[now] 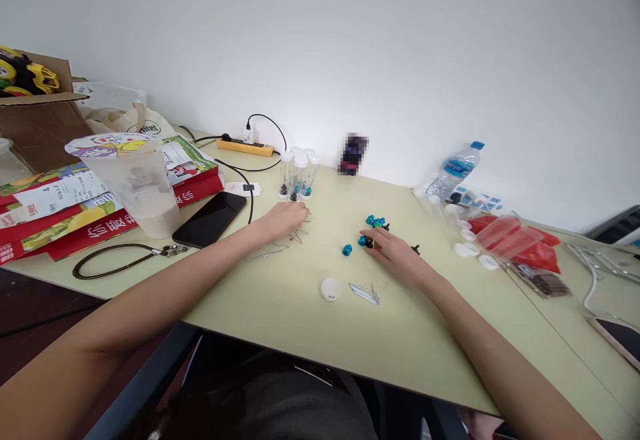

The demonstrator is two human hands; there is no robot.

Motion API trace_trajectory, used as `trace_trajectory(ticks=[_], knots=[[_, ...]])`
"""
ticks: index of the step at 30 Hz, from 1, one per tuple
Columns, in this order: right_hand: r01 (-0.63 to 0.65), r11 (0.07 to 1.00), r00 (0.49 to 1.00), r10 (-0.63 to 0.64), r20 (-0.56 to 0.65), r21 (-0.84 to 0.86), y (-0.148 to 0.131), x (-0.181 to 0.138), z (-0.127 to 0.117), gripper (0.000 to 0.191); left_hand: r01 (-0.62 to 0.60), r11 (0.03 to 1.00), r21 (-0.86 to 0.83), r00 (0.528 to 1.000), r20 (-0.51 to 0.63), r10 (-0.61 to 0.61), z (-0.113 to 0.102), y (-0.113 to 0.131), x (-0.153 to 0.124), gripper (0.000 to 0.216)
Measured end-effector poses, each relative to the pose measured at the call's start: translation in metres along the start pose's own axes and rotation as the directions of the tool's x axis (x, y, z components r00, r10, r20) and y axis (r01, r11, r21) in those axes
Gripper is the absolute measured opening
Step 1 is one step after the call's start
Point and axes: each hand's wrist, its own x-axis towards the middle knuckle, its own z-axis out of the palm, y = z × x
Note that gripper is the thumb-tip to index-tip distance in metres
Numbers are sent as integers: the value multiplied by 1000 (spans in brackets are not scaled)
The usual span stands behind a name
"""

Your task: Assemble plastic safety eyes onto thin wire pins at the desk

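My left hand (285, 220) rests on the pale table (300, 320), knuckles up and fingers curled over small metal hex keys (299, 235), just in front of several clear capped tubes (298, 175). My right hand (395, 248) lies palm down with its fingertips pinched at small blue and black parts (373, 225). One loose blue piece (347, 250) sits between the hands. A white cap (331, 289) and a bundle of hex keys (366, 293) lie nearer to me.
A black phone (210, 219), a plastic cup (137, 183), red boxes (75, 207) and a cable loop (115, 263) are at the left. A yellow power strip (245, 147) lies by the wall. A water bottle (453, 171), white caps (465, 240) and red bags (515, 237) are at the right.
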Motion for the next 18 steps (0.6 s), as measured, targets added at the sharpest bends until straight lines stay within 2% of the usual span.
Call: trace_trajectory(ticks=[2,3,5,7,9,11,13,18], knots=[[-4,1000,1000,4,4,11,-1,0,0,35,34,964,-263,992,-105,-63,2,6,3,13],[-5,1000,1000,5,2,17,-1,0,0,35,39,905,-424,985,-137,-107,4,11,4,10],[-10,1000,1000,10,-1,29,-2,0,0,36,61,707,-704,962,-146,-229,8,25,6,11],[-16,999,1000,16,1,46,-4,0,1,38,12,511,-859,956,-140,-257,13,43,7,15],[-25,998,1000,25,3,60,-4,0,1,39,-22,406,-914,965,-125,-229,18,61,7,17],[-24,997,1000,24,2,67,-5,0,2,40,-28,373,-927,963,-125,-238,22,75,8,16],[-18,997,1000,18,5,71,-5,1,3,39,-25,380,-925,962,-126,-244,25,84,9,14],[-9,997,1000,8,11,81,-5,1,5,40,-14,419,-908,955,-136,-263,28,86,12,13]])
